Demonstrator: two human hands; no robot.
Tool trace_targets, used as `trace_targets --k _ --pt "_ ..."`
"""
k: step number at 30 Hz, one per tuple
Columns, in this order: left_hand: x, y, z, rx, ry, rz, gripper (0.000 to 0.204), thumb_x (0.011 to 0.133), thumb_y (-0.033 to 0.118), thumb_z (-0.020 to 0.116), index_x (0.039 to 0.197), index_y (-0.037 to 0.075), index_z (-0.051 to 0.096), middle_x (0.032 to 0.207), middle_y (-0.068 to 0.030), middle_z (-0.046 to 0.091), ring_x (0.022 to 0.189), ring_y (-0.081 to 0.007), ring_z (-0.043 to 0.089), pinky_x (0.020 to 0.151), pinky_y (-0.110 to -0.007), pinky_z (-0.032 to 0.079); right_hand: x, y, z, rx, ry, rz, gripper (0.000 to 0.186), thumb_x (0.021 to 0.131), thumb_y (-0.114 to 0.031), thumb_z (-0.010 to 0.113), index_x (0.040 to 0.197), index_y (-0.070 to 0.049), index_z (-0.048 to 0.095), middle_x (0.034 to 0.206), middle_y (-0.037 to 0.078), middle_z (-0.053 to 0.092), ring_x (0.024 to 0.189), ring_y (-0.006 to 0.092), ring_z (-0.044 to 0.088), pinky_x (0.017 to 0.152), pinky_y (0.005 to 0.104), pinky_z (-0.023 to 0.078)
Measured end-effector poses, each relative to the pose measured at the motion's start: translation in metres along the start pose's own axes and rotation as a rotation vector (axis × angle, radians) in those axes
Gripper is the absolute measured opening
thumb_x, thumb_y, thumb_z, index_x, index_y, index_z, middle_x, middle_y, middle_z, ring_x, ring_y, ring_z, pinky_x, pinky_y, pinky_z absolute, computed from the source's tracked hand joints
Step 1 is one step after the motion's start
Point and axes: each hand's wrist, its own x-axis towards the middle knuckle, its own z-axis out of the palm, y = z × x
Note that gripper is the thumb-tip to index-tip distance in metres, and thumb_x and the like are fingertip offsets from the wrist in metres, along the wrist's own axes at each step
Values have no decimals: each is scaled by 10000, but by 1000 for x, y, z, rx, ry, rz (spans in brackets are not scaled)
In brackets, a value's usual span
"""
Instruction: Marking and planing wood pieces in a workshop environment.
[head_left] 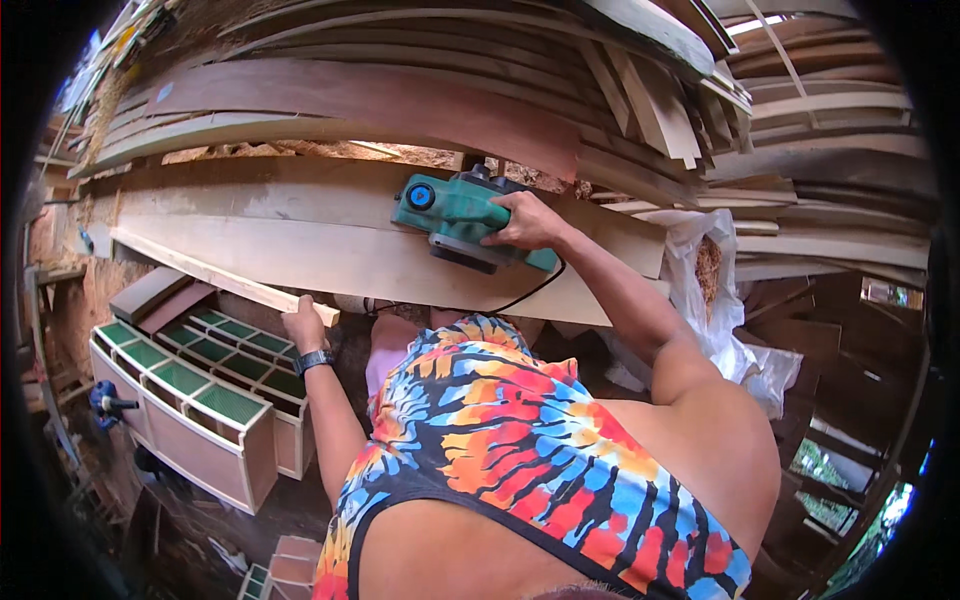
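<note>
right hand (528, 222): gripping teal power planer (462, 213)
left hand (306, 328): clasping slim wooden strip (220, 275)
pale board (300, 255): fronting brown planks (400, 100)
planer: pointing left lengthwise

Planer (460, 212) on boards (290, 250); boxes (200, 445) left

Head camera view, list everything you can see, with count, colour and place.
Power planer: one, teal and black, on the boards
Wide boards: count unclear, pale, across the middle
Wood strip: one, pale, in the left hand
Cord: one, black, below the planer
Stacked planks: many, brown and grey, top
Plastic sheeting: count unclear, whitish, right
Mesh boxes: at least three, wood and green, lower left
Wristwatch: one, black, left wrist
Hands: two, left on strip, right hand on planer
</note>
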Motion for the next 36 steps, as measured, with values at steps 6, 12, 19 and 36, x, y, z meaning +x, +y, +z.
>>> trace_targets --k 6,12,19,36 --pt "-24 -51 -31 413 162 4 880 726 464 886 1235 -141 498 1128 -317 674 1043 -459 671 908 -496 531 -4 4 -87 188 16 132 593 839 -215 764 1365 2 598 1210 135 710 1058 196 673 886 321 542" --pt "-68 -65 -52 353 417 6 769 630 333 930 1129 -89 524 1090 -317 644 1048 -440 644 919 -495 524 38 63 -129 -822 548 631 474 823 -320 666 1147 25 703 1207 266 682 1156 456 632 980 519 518" --pt "-93 -66 -58 169 374 -7 728 704 256 872 1171 -80 425 1105 -373 609 1071 -499 602 943 -524 495 53 84 -119 -879 612 596 344 801 -236 671 1055 -18 753 1161 228 712 1100 405 684 942 496 563" --pt "-89 -68 -60 43 319 13 791 804 295 807 1329 -111 377 1202 -368 569 1164 -499 562 991 -521 478 65 119 -133 -645 853 574 347 877 -190 550 1089 9 739 1211 232 690 1104 441 667 985 511 527"
